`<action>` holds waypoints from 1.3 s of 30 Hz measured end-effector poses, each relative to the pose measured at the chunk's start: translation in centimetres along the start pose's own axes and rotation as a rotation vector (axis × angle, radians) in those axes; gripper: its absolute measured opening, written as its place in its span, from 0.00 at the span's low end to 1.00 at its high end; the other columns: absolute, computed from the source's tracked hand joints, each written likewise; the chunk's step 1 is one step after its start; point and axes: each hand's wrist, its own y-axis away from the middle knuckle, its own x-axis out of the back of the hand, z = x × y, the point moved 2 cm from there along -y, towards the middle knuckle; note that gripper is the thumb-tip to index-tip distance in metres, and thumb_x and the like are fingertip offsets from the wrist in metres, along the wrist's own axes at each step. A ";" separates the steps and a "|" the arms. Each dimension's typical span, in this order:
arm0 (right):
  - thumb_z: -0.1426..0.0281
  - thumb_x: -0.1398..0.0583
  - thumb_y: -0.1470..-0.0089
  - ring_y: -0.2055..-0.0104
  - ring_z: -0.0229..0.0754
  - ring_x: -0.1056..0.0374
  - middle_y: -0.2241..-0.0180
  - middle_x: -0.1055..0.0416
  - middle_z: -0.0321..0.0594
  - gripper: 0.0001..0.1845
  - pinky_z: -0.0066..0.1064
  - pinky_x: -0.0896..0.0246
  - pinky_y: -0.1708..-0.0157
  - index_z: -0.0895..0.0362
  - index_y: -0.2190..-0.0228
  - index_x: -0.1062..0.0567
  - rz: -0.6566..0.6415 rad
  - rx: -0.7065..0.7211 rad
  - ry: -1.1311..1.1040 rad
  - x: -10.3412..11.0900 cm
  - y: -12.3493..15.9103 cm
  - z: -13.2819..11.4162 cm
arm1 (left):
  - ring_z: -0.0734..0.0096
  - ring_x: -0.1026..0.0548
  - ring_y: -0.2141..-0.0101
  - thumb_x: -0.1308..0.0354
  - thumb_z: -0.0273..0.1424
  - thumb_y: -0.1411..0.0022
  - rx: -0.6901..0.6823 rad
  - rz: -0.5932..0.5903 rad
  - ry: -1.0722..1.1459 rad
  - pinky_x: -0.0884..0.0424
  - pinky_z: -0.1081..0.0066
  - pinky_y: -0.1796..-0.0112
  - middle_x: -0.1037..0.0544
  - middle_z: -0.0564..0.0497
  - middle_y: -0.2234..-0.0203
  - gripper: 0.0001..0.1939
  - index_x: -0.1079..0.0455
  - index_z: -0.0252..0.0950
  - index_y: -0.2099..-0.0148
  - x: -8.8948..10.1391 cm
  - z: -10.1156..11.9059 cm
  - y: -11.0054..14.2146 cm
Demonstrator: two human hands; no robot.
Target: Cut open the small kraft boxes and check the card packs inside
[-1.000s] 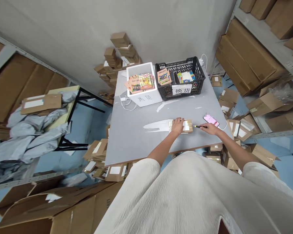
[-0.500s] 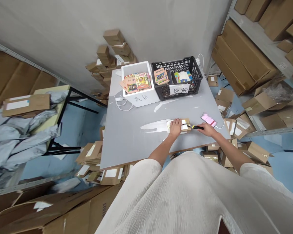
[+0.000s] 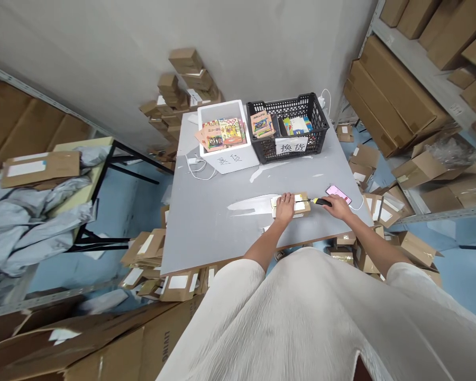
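A small cardboard box (image 3: 302, 207) with white labels lies on the grey table, and a dark line runs along its top. My left hand (image 3: 285, 206) lies over the box's left part and holds it down, fingers curled over its far side. To the right, my right hand (image 3: 336, 206) is closed around the black handle of a yellow-and-black utility knife (image 3: 321, 201). The knife's tip points left at the box's right end; whether it touches I cannot tell. Just beyond my right hand is a phone (image 3: 339, 193) with a pink screen and a white cable.
At the table's (image 3: 206, 222) back stand a white foam box (image 3: 234, 161) with colourful booklets and a black plastic crate (image 3: 321, 129) with more packs. White cables (image 3: 198, 168) lie at the left. Cardboard boxes (image 3: 178, 283) crowd the floor, and a side table (image 3: 85, 185) bears grey parcels.
My right hand and the knife have shifted slightly up and to the right, so the blade sits at the box's right end. My left hand and the box have stayed nearly in place.
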 end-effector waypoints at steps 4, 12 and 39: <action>0.61 0.39 0.32 0.39 0.64 0.31 0.42 0.23 0.54 0.25 0.49 0.38 0.41 0.51 0.36 0.21 -0.007 0.067 0.042 -0.1 -0.6 -0.4 | 0.46 0.40 0.25 0.52 0.28 0.26 -0.020 0.000 0.007 0.44 0.44 0.30 0.34 0.37 0.25 0.36 0.45 0.40 0.19 -0.3 -0.2 0.3; 0.59 0.41 0.32 0.42 0.63 0.29 0.43 0.23 0.56 0.27 0.47 0.35 0.42 0.56 0.37 0.22 0.167 -0.100 -0.042 1.3 -1.5 1.9 | 0.49 0.41 0.24 0.51 0.30 0.25 -0.033 0.016 0.021 0.45 0.45 0.28 0.35 0.37 0.25 0.34 0.44 0.40 0.20 -1.1 -0.4 0.7; 0.52 0.42 0.30 0.52 0.49 0.22 0.50 0.18 0.45 0.19 0.38 0.28 0.50 0.52 0.49 0.27 -0.170 -0.051 -0.562 -5.6 -4.1 -7.3 | 0.50 0.35 0.29 0.52 0.38 0.21 0.099 0.001 0.077 0.37 0.53 0.32 0.34 0.38 0.27 0.24 0.36 0.39 0.28 1.5 -2.9 5.3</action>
